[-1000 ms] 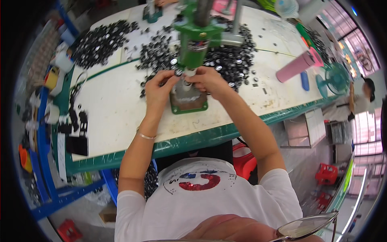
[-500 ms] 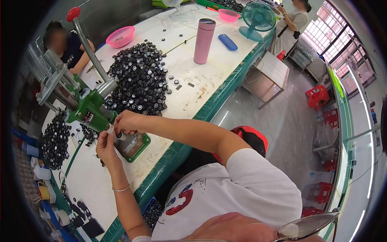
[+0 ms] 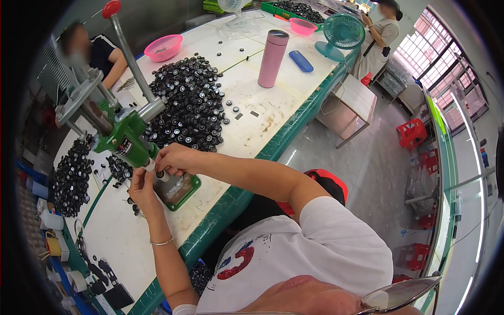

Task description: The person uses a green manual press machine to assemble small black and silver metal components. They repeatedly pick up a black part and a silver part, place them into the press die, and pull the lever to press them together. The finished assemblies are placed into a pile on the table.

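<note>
A green hand press (image 3: 125, 137) with a long metal lever topped by a red knob (image 3: 111, 9) stands on the white table. Just beneath its white tip (image 3: 150, 166), my left hand (image 3: 144, 190) has its fingers raised and pinched together. My right hand (image 3: 178, 158) reaches in from the other side, fingers curled downward close to the left fingertips. Whatever they grip is too small and covered to make out. Below the right fingers, a small black wheel (image 3: 163, 176) shows over the press's green-rimmed base (image 3: 184, 195).
A large heap of small black wheels (image 3: 186, 105) lies beyond the press, with another heap (image 3: 72, 176) to its left. Farther back are a pink bowl (image 3: 164, 48), a pink flask (image 3: 273, 59), a blue case (image 3: 301, 61) and a green fan (image 3: 343, 32). Two other people are nearby.
The whole view has shifted slightly. Both hands stay together under the press tip, with little visible change in their grip.
</note>
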`<state>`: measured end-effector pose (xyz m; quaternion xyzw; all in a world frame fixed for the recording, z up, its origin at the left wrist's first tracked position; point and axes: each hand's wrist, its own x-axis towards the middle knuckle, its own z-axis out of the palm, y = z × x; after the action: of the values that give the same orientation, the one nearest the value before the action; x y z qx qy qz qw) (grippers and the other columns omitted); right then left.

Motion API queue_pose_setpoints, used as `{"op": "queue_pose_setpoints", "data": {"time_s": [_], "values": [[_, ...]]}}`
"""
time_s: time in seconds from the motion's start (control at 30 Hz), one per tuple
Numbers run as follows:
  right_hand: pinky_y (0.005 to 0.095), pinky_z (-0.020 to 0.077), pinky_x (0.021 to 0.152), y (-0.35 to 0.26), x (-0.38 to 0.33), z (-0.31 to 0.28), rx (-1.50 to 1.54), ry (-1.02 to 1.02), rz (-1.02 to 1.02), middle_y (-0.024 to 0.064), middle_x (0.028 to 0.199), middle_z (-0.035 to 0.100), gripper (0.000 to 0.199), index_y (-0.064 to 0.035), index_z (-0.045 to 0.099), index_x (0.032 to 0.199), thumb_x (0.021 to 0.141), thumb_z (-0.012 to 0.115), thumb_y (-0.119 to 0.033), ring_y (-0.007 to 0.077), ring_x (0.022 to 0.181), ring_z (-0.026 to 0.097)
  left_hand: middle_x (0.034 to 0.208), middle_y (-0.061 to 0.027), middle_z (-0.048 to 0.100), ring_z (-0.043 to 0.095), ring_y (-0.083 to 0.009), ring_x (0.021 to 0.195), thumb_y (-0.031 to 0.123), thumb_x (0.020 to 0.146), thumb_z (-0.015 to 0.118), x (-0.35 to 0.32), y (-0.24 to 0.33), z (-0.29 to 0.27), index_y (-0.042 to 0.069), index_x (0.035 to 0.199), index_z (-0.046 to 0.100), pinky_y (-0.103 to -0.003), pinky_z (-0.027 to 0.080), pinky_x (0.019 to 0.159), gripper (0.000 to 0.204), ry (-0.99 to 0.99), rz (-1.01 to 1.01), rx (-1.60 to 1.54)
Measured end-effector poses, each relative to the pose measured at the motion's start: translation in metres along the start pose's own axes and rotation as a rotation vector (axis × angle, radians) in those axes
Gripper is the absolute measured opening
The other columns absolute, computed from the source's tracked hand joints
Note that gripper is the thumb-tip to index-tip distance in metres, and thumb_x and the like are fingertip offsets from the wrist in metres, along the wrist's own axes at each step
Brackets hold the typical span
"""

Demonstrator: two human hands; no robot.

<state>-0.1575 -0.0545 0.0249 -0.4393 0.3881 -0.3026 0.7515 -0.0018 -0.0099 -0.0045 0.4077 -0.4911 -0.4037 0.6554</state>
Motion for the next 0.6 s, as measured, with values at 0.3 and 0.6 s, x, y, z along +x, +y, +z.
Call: {"op": "queue_pose_setpoints", "data": {"time_s": [0.3,0.6], "values": [[0.0204,0.0268,0.039,-0.008,-0.021,-0.030,0.065,0.108,-0.101,-0.0049,0.063,0.048,0.017,-0.0080,0.063,0.100,0.086,0.065,-0.018,0.0042,0.046,0.038,0.087,-0.0038,0.064,0.057,-0.0107,0.080,0.001,0.077,0.069,-0.002,0.002,-0.005,-0.003,0.087,0.065,-0.023,0.046,0.076,0.011,0.012,0.033,0.166],[0.0191,0.0389,0.055,-0.126,-0.034,-0.062,0.007,0.084,-0.582,0.0005,0.081,0.055,0.030,0.0021,0.054,0.117,0.096,0.052,-0.019,0.0070,0.062,0.047,0.089,-0.0022,0.066,0.058,-0.0097,0.082,0.000,0.077,0.071,-0.004,0.017,0.006,-0.001,0.088,0.070,-0.024,0.045,0.077,0.012,-0.045,-0.017,-0.018]]}}
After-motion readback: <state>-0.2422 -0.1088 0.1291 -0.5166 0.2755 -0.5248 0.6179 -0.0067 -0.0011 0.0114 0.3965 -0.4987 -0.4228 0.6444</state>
